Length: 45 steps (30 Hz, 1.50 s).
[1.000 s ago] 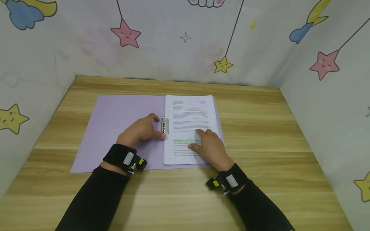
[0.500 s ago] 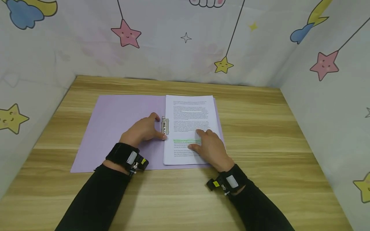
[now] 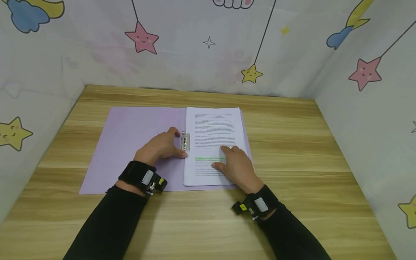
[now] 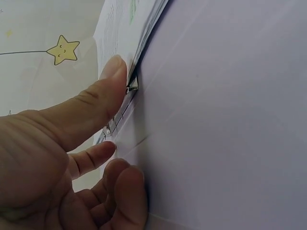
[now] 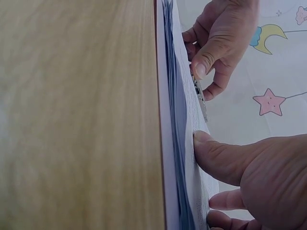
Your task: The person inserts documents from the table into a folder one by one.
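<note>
A light purple folder (image 3: 136,124) lies spread flat, with a stack of printed paper (image 3: 214,128) on its right half. One passage carries green highlighting (image 3: 208,159). A metal lever clip (image 3: 185,141) sits at the paper's left edge, by the fold. My left hand (image 3: 159,146) spans the clip: the thumb rests on the paper's edge at its near end, the index fingertip lies by its far end. In the left wrist view, the other fingers are loosely bent over the folder. My right hand (image 3: 238,168) rests on the top sheet, thumb and fingers spread.
Underneath is a wood-grain table (image 3: 292,151). A pale wall cloth (image 3: 182,61) with cartoon stars and clouds rises behind and on both sides. Each wrist bears a black strap with a small camera, such as the left one (image 3: 159,182).
My left hand has shifted very slightly to the right along the clip. The right hand, the paper and the folder keep their places.
</note>
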Tool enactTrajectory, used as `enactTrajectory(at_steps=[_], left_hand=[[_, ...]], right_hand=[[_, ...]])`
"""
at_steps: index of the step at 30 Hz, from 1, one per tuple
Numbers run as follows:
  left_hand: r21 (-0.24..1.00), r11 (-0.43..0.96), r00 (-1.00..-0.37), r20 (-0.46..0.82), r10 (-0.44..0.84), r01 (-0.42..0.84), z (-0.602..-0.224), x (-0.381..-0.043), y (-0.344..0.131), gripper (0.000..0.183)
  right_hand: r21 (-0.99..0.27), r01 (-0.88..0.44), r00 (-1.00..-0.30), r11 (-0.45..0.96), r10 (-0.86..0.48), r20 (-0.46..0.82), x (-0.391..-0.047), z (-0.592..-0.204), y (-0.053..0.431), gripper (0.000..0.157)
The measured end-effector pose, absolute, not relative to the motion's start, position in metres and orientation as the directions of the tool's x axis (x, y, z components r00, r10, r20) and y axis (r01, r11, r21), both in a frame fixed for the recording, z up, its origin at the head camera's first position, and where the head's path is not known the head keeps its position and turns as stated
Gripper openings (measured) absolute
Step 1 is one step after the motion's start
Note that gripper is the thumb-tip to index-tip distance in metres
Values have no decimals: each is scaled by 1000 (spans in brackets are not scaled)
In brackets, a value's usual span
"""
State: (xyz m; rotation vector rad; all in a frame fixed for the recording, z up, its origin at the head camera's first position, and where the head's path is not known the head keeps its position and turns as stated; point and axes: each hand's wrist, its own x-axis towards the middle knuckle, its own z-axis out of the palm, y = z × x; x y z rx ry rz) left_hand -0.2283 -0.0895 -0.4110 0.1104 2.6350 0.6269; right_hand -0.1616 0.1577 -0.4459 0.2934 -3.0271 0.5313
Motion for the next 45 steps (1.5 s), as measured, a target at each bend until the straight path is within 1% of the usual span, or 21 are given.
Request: enactTrajectory(at_steps=[7, 18, 24, 28, 34, 38, 45], left_hand=[[451, 892, -908, -378, 182, -9, -408, -226, -89, 91], [476, 879, -918, -338, 209, 25, -414, -227, -92, 90], [476, 877, -919, -317, 235, 60, -416, -222, -91, 95], [416, 905, -934, -283, 220, 87, -418, -215, -87, 100], [244, 957, -967, -159, 197, 155, -414, -194, -88, 99], [216, 966, -975, -143, 171, 138, -409, -177, -104, 101], [274, 962, -968, -236, 81, 14, -408, -158, -166, 117]], right_hand=[[-339, -189, -982, 922, -173, 79, -162, -446, 158, 71], [-342, -180, -984, 922, -164, 76, -161, -446, 159, 70], [-337, -184, -983, 923, -172, 67, -162, -448, 160, 72], [-325, -182, -983, 928, -171, 62, -161, -449, 160, 72], [-312, -177, -984, 934, -166, 62, -160, -450, 165, 73], [-299, -163, -987, 940, -152, 60, -157, -451, 174, 72], [-282, -137, -990, 949, -129, 47, -150, -448, 191, 73]])
